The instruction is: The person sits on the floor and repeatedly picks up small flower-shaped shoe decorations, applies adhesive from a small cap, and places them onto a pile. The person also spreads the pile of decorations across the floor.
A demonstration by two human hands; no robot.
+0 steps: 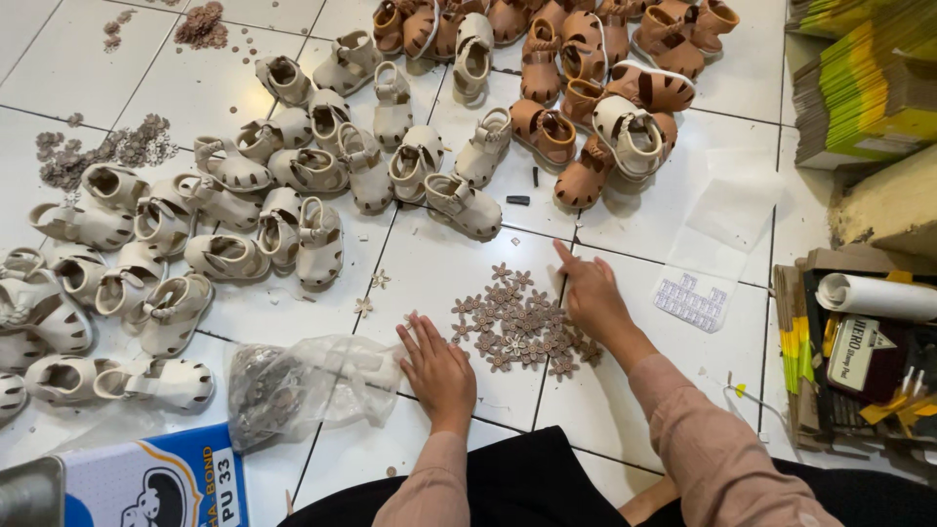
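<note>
Heap of small brown flower-shaped cutouts point(517, 327) stretched near-left to far-right; left hand point(439, 371) and right hand point(593, 298) lay flat beside it, unclenched, grasping nothing.

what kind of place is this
Probably a small shoemaking workshop: dozens of cream sandals and tan sandals on the tiled floor, flower trims under the hands, stacked flat cartons.

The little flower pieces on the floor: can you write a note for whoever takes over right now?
Left hand: flat on the tile, empty, beside the clear plastic bag.
Right hand: fingers spread on the edge of the flower pieces, no grip on any.
The flowers lie in one loose pile; a few strays sit nearer the cream sandals. Brown sandals are heaped further back.
No flower shows on any sandal.
</note>
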